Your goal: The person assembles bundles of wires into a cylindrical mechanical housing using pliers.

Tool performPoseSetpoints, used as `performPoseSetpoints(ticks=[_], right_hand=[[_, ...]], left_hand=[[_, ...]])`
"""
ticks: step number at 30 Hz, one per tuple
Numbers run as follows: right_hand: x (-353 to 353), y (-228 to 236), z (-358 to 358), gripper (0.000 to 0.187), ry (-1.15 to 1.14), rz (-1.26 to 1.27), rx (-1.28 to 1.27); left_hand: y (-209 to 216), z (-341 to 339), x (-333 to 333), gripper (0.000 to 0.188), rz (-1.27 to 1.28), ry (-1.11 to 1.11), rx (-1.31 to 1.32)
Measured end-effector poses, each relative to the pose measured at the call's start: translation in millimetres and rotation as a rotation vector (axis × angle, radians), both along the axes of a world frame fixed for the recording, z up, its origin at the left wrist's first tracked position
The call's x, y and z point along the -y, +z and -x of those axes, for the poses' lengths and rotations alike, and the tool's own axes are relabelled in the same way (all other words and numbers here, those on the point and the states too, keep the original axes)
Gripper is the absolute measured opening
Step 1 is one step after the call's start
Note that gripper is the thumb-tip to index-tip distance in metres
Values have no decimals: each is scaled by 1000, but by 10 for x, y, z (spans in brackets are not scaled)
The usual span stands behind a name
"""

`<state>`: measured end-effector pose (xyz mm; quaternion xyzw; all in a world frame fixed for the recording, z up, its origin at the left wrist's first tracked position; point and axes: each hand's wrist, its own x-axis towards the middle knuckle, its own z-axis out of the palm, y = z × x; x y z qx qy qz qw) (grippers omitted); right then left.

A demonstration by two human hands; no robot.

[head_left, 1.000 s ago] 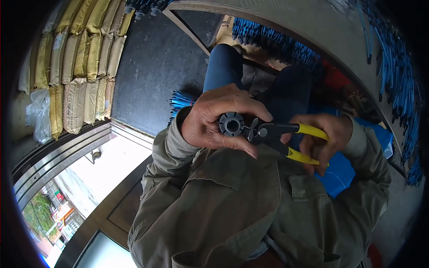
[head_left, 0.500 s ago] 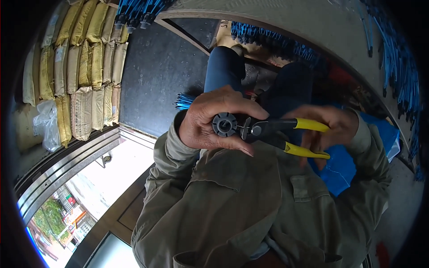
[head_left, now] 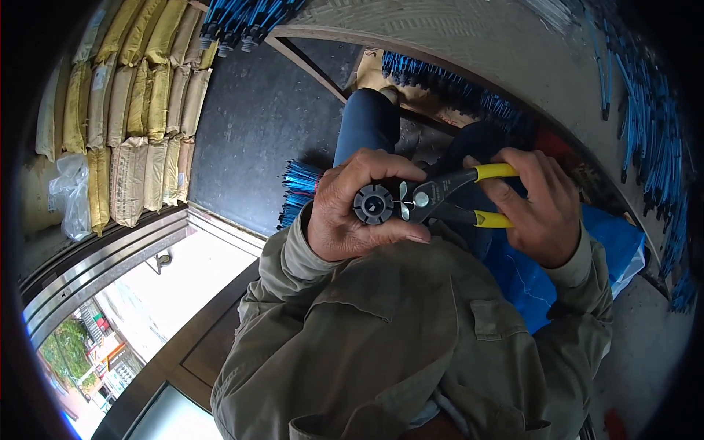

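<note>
My left hand [head_left: 356,209] grips a small round dark plastic part [head_left: 373,204] with a ribbed, gear-like face, held in front of my chest. My right hand [head_left: 539,209] squeezes yellow-handled pliers [head_left: 458,194], whose dark jaws meet the right edge of the round part. Both olive jacket sleeves come up from below. My legs in dark trousers [head_left: 367,125] extend away above the hands.
Stacked yellow and tan sacks [head_left: 139,110] line the left. Bundles of blue rods [head_left: 297,191] lie on the dark floor [head_left: 257,125], with more along the top and right [head_left: 645,125]. A blue plastic sheet [head_left: 535,271] lies under my right arm. A metal door track [head_left: 110,257] runs at lower left.
Both hands with the part and pliers have shifted slightly lower and right in view as my head moved; the pliers' jaws stay at the round part.
</note>
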<state>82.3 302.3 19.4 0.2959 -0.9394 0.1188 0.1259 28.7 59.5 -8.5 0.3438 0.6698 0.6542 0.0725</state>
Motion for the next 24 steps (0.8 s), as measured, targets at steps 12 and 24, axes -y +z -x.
performPoseSetpoints(ticks=[12,24], right_hand=[[-225,179,39,27,308,694,1578],[669,-508,-330,39,626,1688,1808]], left_hand=[[-43,231,-6,70,-102,-261,-22],[-111,393,190,93,-198,-328,141]])
